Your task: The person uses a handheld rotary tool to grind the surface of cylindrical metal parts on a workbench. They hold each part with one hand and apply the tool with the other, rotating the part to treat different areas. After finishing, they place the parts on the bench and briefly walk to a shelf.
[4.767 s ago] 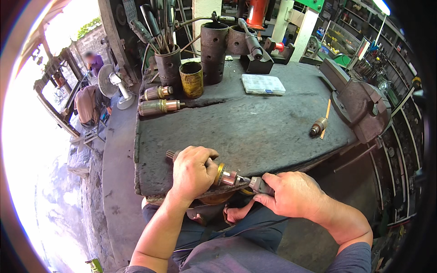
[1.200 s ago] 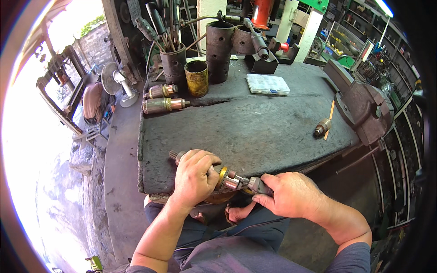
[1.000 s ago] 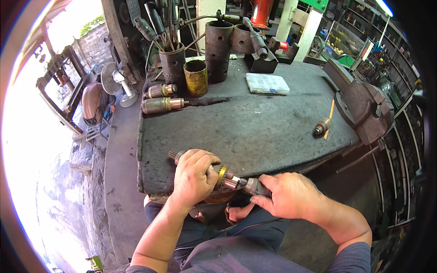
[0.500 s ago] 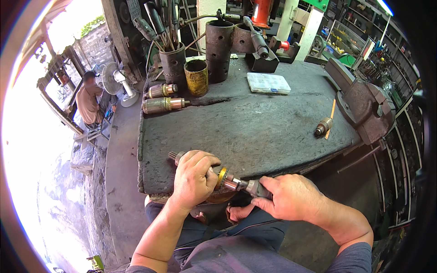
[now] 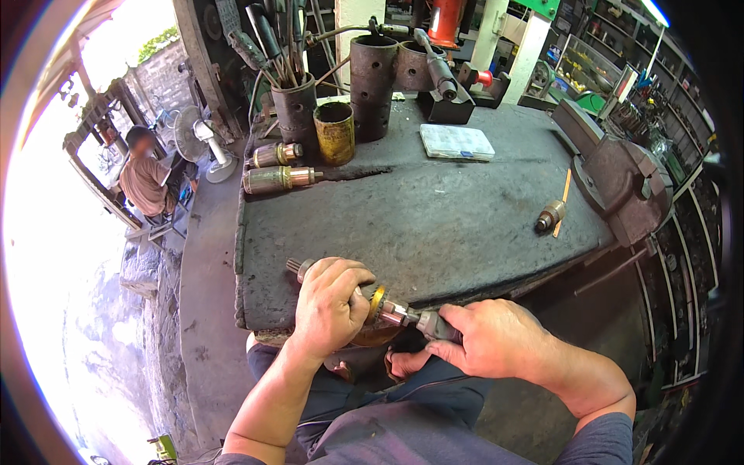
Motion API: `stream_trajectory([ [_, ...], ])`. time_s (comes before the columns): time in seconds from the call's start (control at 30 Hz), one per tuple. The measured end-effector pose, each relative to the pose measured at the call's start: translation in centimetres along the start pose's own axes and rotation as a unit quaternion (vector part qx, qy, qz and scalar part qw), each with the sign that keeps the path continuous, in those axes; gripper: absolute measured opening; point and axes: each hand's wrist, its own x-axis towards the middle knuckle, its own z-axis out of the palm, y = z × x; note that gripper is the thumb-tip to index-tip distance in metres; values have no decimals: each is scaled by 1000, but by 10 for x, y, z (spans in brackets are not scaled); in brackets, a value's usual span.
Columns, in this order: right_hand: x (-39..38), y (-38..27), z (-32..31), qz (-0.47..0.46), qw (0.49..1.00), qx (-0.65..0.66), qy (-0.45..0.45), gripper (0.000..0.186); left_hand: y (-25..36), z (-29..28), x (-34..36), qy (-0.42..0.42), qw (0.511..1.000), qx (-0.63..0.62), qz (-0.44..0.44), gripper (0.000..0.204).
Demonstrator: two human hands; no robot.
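Note:
Near the bench's front edge, my left hand [image 5: 332, 301] is closed around the middle of a motor armature [image 5: 394, 312]. Its splined shaft end sticks out on the left; a yellow ring and the copper commutator show on the right. The winding is mostly hidden under my fingers. My right hand [image 5: 496, 337] is wrapped around a dark grey hand tool [image 5: 439, 326], thumb along its top. The tool's narrow nose meets or nearly meets the armature's right shaft end; I cannot tell if they touch. The tool's rear is hidden in my palm.
Two more armatures [image 5: 280, 180] lie at the bench's [image 5: 418, 217] left, by a yellow can [image 5: 335, 133] and dark perforated cylinders [image 5: 372, 89]. Behind sits a clear plastic case [image 5: 457, 142]. A small metal cylindrical part [image 5: 551, 216] and a vise [image 5: 628, 182] are right. A person [image 5: 147, 178] sits beyond, left.
Both hands keep their grips, with only slight shifts of my right hand and the tool. The seated person in the background has leaned a little leftward.

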Motion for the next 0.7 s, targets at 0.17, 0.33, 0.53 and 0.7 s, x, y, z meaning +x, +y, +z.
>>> stream_trajectory([
  [0.17,-1,2,-5,32,999,-14,5,58,-1,1,1,4,1000,-12,0,24],
  [0.33,-7,3,-7,34,999,0,1,58,1,0,1,1,1000,-2,1,23],
  [0.53,-10,3,-7,28,999,-3,-20,56,2,-1,0,-3,1000,2,-3,23],
  [0.7,-11,6,-8,48,999,-9,-5,57,1,0,0,1,1000,-6,-5,23],
])
